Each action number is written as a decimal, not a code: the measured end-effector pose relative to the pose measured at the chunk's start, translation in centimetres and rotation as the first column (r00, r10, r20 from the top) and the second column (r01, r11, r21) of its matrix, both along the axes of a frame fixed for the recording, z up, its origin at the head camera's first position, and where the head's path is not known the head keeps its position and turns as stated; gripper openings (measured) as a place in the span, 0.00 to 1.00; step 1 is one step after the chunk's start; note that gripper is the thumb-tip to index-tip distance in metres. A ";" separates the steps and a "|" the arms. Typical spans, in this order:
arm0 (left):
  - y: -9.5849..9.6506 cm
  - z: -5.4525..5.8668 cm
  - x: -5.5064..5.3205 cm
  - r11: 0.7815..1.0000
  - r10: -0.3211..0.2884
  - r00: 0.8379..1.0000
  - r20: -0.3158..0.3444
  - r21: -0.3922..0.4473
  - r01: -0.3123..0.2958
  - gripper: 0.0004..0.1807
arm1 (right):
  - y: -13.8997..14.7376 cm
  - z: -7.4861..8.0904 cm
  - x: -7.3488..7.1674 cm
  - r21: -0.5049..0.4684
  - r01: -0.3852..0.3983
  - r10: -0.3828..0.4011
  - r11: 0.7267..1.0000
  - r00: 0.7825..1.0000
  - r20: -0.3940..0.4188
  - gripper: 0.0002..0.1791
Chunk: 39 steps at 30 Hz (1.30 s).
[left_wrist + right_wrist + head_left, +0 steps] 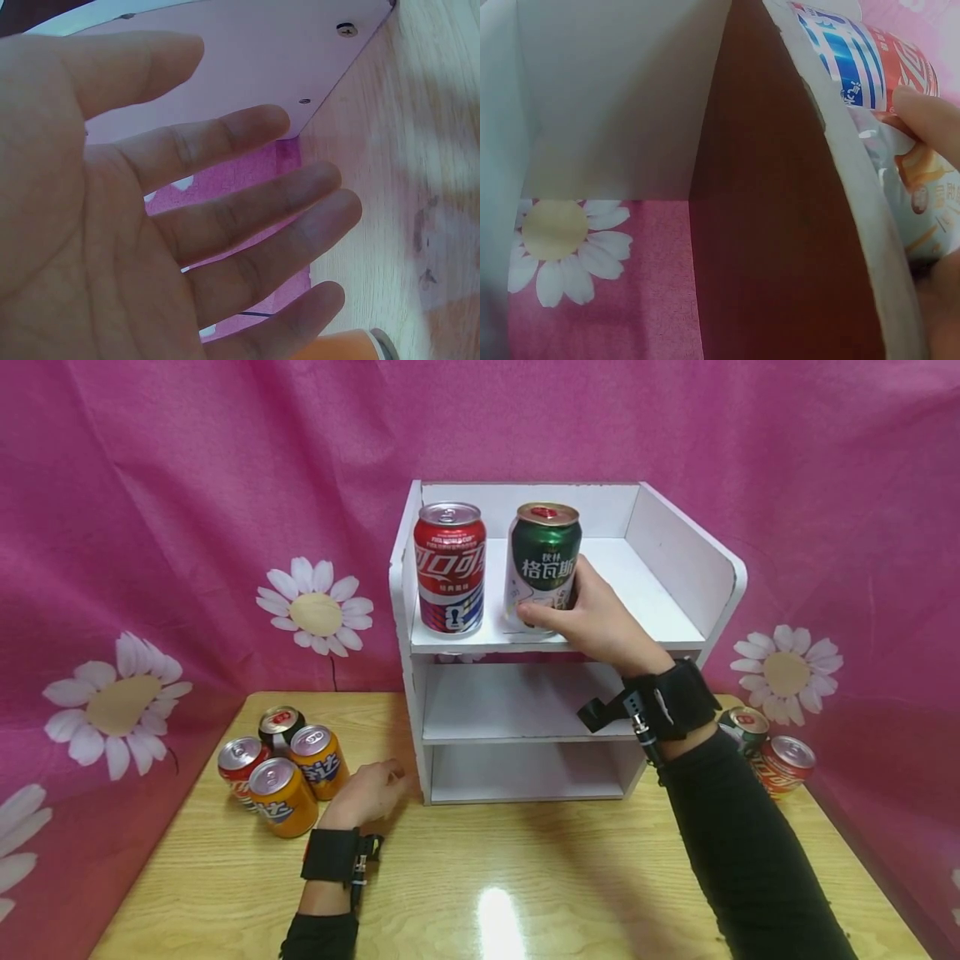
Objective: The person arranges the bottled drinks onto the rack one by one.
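Thumb (546,617) in front, the right hand (602,620) grips the green can (546,547) at the top shelf (654,589), near the red can (451,568); the left hand (371,792) is loose, empty. Probably placing; next needs gentle letting go.

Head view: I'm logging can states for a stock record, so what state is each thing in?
Left hand, fingers extended, empty
Right hand, gripping the green can
Green can, upright at the top shelf, lid looks unopened
Red can left of it, upright, lid looks unopened
Left cans, four, upright
Right cans, two, upright
Rack, standing, open-fronted
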<state>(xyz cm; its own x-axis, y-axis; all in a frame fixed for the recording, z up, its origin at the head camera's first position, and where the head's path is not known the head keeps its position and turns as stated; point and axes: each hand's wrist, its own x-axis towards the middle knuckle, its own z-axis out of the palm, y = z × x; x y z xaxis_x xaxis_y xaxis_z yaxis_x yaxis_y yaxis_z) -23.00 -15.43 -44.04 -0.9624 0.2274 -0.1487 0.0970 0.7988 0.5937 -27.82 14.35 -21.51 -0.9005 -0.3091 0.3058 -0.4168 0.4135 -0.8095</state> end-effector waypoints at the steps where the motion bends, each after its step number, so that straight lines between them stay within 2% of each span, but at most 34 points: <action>1: 0.0 0.0 0.0 1.000 0.000 1.000 0.003 0.001 0.000 0.22 | 0.0 0.0 0.0 -0.006 -0.007 0.007 1.000 1.000 0.002 0.40; 7: 0.1 0.0 0.0 1.000 0.000 1.000 0.011 -0.003 0.000 0.22 | 0.1 0.1 -0.1 -0.026 -0.028 0.028 0.999 1.000 0.012 0.40; 12: 0.1 -0.1 0.1 1.000 -0.008 1.000 0.003 -0.010 0.008 0.21 | 0.0 0.2 0.2 -0.013 0.021 -0.020 1.000 0.999 0.029 0.42; 18: 0.5 0.2 0.4 1.000 -0.002 1.000 -0.003 0.003 0.002 0.18 | 0.6 0.3 1.0 0.009 0.094 -0.094 0.996 0.996 -0.005 0.44; 22: 0.8 0.3 0.3 1.000 -0.009 1.000 -0.008 -0.003 0.009 0.18 | 1.6 0.5 2.0 0.073 0.128 -0.127 0.989 0.992 -0.018 0.48; 26: 0.8 0.2 0.3 1.000 -0.006 1.000 -0.006 -0.016 0.006 0.19 | 2.9 0.4 3.4 0.168 0.159 -0.147 0.973 0.986 -0.084 0.48; 31: 0.5 0.1 0.3 1.000 -0.009 1.000 -0.025 -0.019 0.008 0.20 | 4.5 -0.5 5.1 0.179 0.145 -0.106 0.973 0.972 -0.210 0.39; 34: 0.4 0.1 0.5 1.000 -0.015 0.999 -0.033 -0.010 0.015 0.21 | 5.5 -1.3 6.3 0.215 0.141 -0.060 0.966 0.937 -0.344 0.34; 38: 0.1 0.1 0.9 0.999 -0.033 0.999 -0.038 -0.005 0.033 0.22 | 6.9 -2.4 8.0 0.262 0.172 -0.010 0.950 0.852 -0.524 0.26; 39: 0.0 0.1 1.1 0.999 -0.037 0.999 -0.038 -0.009 0.037 0.22 | 7.4 -2.7 8.4 0.269 0.178 -0.003 0.947 0.840 -0.542 0.25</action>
<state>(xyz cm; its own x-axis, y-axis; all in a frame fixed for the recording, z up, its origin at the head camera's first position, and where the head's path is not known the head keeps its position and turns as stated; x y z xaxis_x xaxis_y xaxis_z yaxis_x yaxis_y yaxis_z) -21.93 -15.39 -43.96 -0.9583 0.2620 -0.1139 0.1491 0.7989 0.5827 -19.45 21.74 -24.25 -0.6547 -0.3881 0.6487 -0.6917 0.6538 -0.3069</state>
